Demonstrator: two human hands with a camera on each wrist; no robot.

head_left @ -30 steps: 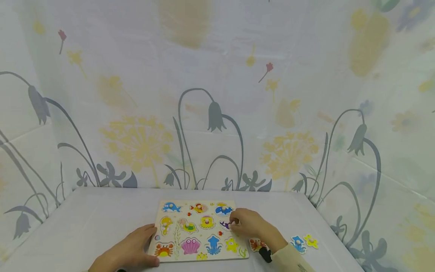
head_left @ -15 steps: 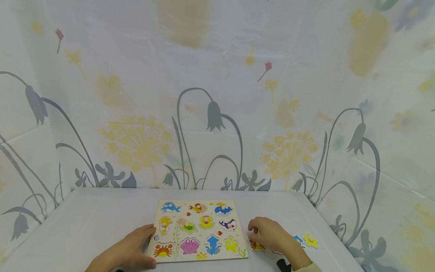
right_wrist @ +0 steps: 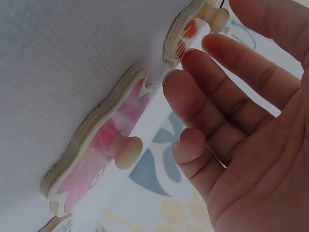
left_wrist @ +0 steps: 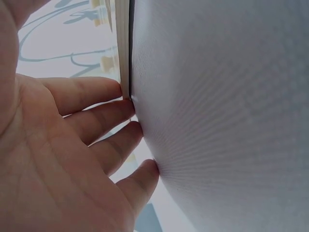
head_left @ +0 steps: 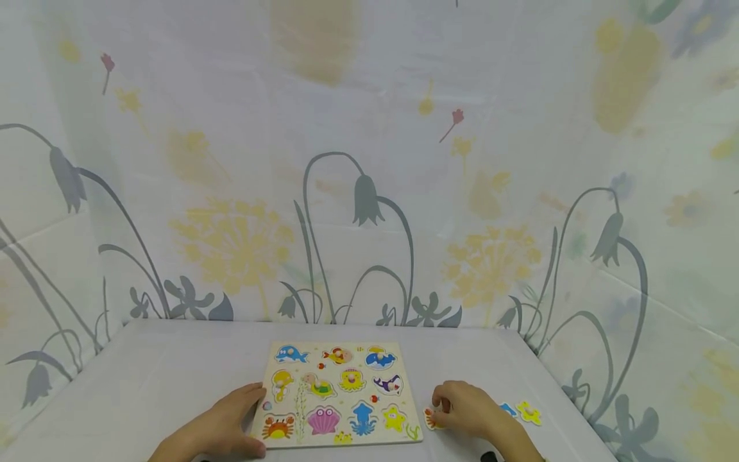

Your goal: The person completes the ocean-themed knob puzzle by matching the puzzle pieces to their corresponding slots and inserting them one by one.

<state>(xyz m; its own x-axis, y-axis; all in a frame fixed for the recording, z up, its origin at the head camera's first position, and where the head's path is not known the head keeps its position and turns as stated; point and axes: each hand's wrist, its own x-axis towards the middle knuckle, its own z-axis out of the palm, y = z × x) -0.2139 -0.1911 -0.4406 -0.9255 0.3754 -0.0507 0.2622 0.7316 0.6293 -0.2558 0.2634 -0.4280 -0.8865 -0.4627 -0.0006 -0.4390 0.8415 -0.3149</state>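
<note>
A wooden knob puzzle board [head_left: 412, 423] with sea-animal pictures lies on the table. My left hand [head_left: 222, 423] rests along its left edge; in the left wrist view the straight fingertips [left_wrist: 113, 89] touch the board's side and the table. Right of the board, my right hand [head_left: 467, 410] reaches over a crab puzzle piece [head_left: 431, 418] and hides part of it. In the right wrist view, thumb and forefinger stand apart near the knob of the crab piece [right_wrist: 218, 18]. Under the other fingers lies a pink shell piece [right_wrist: 104, 150] with a knob.
A yellow starfish piece [head_left: 528, 412] and a partly hidden blue piece [head_left: 508, 409] lie right of my right hand. The white-covered table [head_left: 173, 359] ends at a flower-printed cloth [head_left: 369, 192] behind and at both sides.
My right hand has left the purple shark on the board and moved right and down to the crab piece. The left hand stays at the board's left edge.
</note>
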